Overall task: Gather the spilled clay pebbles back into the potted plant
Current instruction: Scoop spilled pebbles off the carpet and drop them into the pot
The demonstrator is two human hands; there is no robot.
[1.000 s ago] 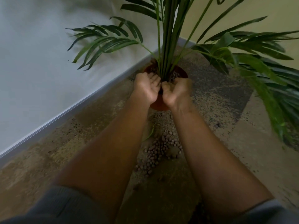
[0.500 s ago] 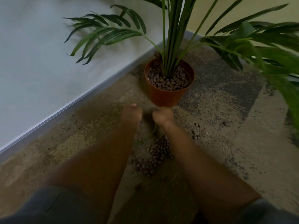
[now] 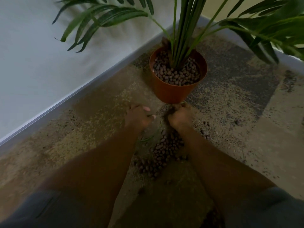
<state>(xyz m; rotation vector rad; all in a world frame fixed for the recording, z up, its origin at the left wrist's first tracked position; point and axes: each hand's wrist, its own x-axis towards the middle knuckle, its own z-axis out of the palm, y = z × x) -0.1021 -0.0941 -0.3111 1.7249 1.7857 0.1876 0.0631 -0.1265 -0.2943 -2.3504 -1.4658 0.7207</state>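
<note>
An orange pot (image 3: 171, 92) holding a palm plant (image 3: 184, 30) stands on the floor near the wall, with brown clay pebbles (image 3: 176, 76) filling its top. More spilled pebbles (image 3: 162, 153) lie in a strip on the floor between my forearms. Just in front of the pot's base, my left hand (image 3: 138, 116) rests low on the floor with its fingers curled inward; what it holds is hidden. My right hand (image 3: 180, 116) is curled like a fist against the pot's foot, a dark clump of pebbles at its fingers.
A white wall with a grey skirting board (image 3: 65, 102) runs diagonally on the left. Palm fronds (image 3: 269, 30) hang over the right side. Stray pebbles (image 3: 205, 124) lie right of my right wrist. The floor (image 3: 246, 129) is mottled and gritty.
Both hands came down from over the pot's rim to the floor in front of it, uncovering the pebbles in the pot. The view has tilted closer.
</note>
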